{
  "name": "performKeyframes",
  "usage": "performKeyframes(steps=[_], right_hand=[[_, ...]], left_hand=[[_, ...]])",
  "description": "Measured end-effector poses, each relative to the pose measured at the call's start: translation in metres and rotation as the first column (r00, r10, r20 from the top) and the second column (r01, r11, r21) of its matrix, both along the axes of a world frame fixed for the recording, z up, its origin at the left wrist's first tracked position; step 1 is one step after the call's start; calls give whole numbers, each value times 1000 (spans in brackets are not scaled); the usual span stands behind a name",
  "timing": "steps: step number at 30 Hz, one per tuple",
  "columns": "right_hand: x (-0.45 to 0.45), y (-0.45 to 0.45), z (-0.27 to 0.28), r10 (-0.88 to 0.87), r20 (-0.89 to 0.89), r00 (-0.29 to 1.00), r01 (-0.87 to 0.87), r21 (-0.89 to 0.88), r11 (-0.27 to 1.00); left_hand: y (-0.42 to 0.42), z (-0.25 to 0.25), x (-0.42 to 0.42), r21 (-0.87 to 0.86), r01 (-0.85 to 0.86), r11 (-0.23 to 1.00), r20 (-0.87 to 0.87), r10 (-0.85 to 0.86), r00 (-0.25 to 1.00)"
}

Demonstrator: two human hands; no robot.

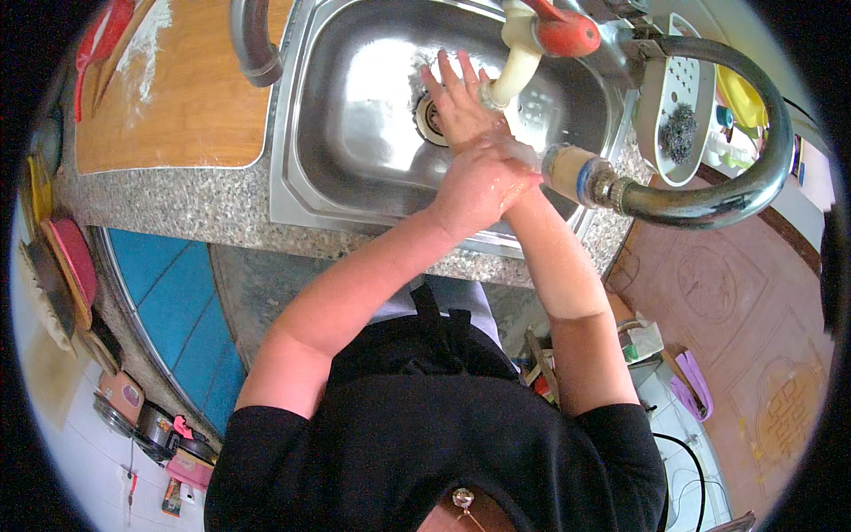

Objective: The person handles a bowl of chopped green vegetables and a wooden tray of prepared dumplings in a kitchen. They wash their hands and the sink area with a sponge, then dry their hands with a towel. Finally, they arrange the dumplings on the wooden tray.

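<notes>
My left hand (pixel 488 179) is wrapped around my right wrist, and its skin glistens wet. Beyond it, my right hand (pixel 462 103) reaches over the stainless steel sink (pixel 372 153) with its fingers spread and holds nothing. The drain (pixel 431 120) is partly hidden behind this hand. Close above the right hand is the pale spout (pixel 512 76) of a tap with a red handle (pixel 568 33). A curved chrome faucet (pixel 718 206) ends in a pale nozzle (pixel 568 174) just right of my left hand; clear water shows between them.
Left of the sink lies a wooden board (pixel 193 126) dusted with white powder, with a red utensil (pixel 103 40) at its far left. A grey curved pipe (pixel 254 46) overhangs the board. At right, a white perforated tray (pixel 671 153) holds a dark scouring pad (pixel 679 133). Granite counter (pixel 199 213) edges the sink.
</notes>
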State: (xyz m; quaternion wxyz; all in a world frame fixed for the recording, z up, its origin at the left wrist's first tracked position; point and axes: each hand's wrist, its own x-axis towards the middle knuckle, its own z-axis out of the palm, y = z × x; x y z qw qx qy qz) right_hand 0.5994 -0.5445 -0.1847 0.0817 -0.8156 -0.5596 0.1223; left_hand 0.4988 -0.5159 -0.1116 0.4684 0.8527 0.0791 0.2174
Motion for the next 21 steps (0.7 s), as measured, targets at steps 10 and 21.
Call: performKeyframes(steps=[10,21], right_hand=[[-15,-18,6,-293,-640,710,507,177,843],[-13,4,16,2,-949,-317,873,-291,391]], left_hand=[[88,-59,18,-493,-474,730,-322,353,878],[16,-17,25,-571,-441,693,-487,147,861]])
